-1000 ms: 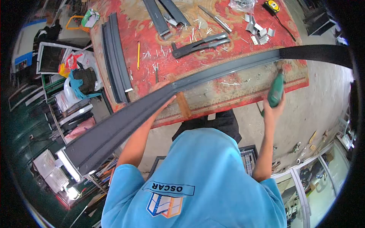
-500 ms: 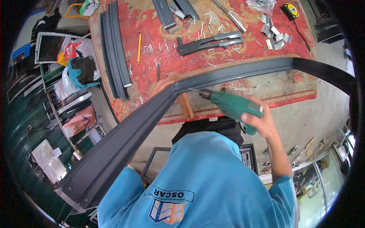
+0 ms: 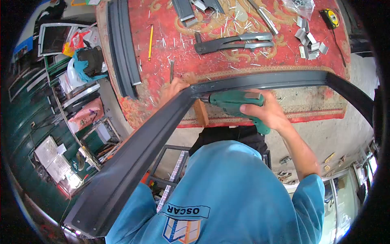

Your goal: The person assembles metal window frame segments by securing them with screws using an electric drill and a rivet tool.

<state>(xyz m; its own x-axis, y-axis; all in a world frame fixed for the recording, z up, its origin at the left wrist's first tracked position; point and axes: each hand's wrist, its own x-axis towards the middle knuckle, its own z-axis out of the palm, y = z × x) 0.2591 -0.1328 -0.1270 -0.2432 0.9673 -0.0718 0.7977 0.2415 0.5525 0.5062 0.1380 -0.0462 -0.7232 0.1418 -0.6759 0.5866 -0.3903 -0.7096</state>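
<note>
A dark grey metal frame (image 3: 260,81) lies across the near edge of the table, one long side slanting down to the lower left. My right hand (image 3: 266,110) is closed round a green power drill (image 3: 233,101), whose chuck end is at the inside of the frame's corner. Behind that corner, my left hand (image 3: 174,88) is closed on the frame, its fingers partly hidden. A wooden block (image 3: 200,113) sits under the corner. A thin metal bar (image 3: 172,71) stands out just beyond my left hand.
On the red patterned cloth (image 3: 162,61) are a hand riveter (image 3: 233,42), a yellow pencil (image 3: 150,42), grey profiles (image 3: 122,49), metal brackets (image 3: 310,42), scattered rivets and a tape measure (image 3: 330,18). Shelving with bags (image 3: 87,61) stands at the left.
The drill has moved left and its tip has gone in against the frame's corner. The view has shifted slightly, so the table and tools appear further right.
</note>
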